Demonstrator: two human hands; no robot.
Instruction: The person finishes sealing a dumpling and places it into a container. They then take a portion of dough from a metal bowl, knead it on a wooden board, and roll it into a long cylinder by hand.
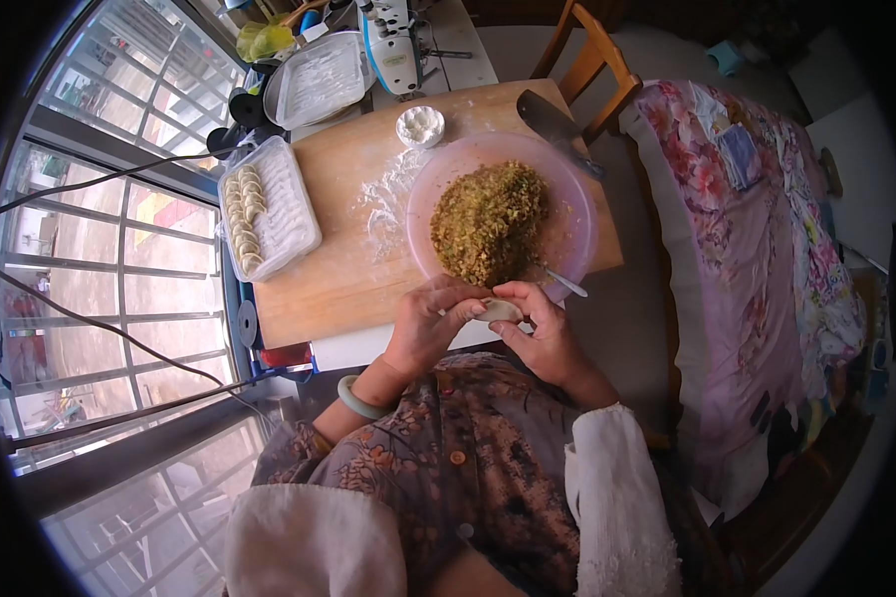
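Note:
A dumpling point(500, 310) of pale dough is pinched between both hands, just in front of the near rim of a pink bowl point(420, 214). My left hand point(430, 323) grips its left end with the thumb and fingers. On the right end, my right hand point(538, 328) presses with thumb and forefinger. Chopped greenish-brown filling point(490, 221) is heaped in the bowl, and a spoon point(562, 283) leans in it with its handle over the right rim. Fingers partly cover the dumpling, so how far its edge is sealed I cannot tell.
A white tray point(294, 224) holds a row of finished dumplings point(241, 221) at the left of the wooden board point(338, 289). Behind the bowl are a small bowl of flour point(420, 126) and a cleaver point(550, 119). A sewing machine point(393, 55), another tray point(321, 80) and a chair point(592, 65) stand farther back.

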